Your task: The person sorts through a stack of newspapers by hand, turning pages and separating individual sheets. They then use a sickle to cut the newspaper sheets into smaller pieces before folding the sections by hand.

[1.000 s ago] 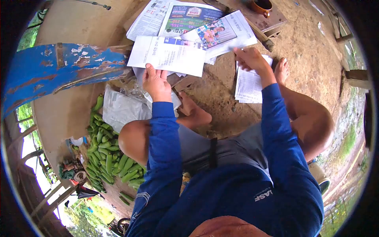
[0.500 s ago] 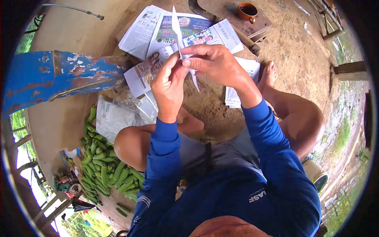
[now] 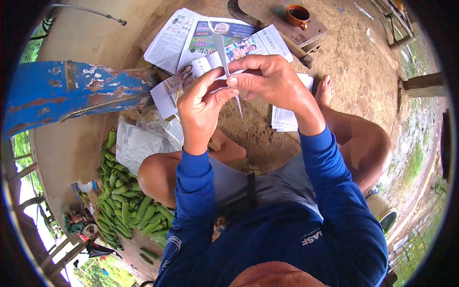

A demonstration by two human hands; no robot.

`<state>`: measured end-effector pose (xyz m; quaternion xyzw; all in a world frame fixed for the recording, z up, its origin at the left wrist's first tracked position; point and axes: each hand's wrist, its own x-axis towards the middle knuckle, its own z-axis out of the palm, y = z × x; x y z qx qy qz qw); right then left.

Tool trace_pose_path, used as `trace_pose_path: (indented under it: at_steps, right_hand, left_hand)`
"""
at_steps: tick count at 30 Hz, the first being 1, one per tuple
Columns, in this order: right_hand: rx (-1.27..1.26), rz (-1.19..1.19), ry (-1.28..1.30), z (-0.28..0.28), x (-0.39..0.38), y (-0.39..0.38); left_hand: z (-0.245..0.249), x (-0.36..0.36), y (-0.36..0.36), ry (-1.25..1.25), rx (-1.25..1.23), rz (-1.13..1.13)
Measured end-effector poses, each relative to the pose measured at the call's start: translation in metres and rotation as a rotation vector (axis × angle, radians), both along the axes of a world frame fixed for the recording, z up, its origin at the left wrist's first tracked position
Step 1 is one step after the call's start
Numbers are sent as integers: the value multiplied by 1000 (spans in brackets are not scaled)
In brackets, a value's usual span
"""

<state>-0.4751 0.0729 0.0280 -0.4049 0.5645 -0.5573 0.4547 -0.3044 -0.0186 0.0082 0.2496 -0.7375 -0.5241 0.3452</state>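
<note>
A thin sheet of paper point(image 3: 220, 47), seen nearly edge-on, stands upright between my hands. My right hand point(image 3: 267, 80) pinches it between thumb and fingers. On the other side my left hand point(image 3: 200, 107) has its thumb and forefinger parted around the sheet's edge; whether its fingertips touch the paper is hard to tell. Beyond the hands, printed newspaper sheets point(image 3: 167, 43) lie overlapping on the ground. A smaller stack of cut paper point(image 3: 283, 118) rests beneath my right forearm.
Long green vegetables point(image 3: 119, 201) are piled at the left beside clear plastic bags point(image 3: 138, 146). A blue peeling post point(image 3: 48, 98) juts in from the left. At the top, a brown cup point(image 3: 297, 16) sits on a wooden board point(image 3: 267, 12) near a curved blade point(image 3: 244, 16).
The sheet has turned and tilts more to the left at its top. My left hand's thumb and forefinger have moved apart, and my right hand has shifted slightly right.
</note>
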Motion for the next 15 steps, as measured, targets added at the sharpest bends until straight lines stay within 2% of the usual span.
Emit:
trace_pose_path:
  at_steps: [4,10,12,14,15]
  right_hand:
    - [-20,8,-10,-1,0,0]
    - [-27,-55,8,-2,2,-2]
    - [-47,-100,43,3,4,-1]
    - [-203,-159,260,1,6,-2]
    - [-282,-189,367,1,8,-2]
  left_hand:
    - [-2,2,0,9,45,4]
    - [8,7,1,-121,-156,30]
    - [3,5,4,1,-58,28]
    - [12,0,14,145,67,-5]
    - [16,4,14,113,42,-47]
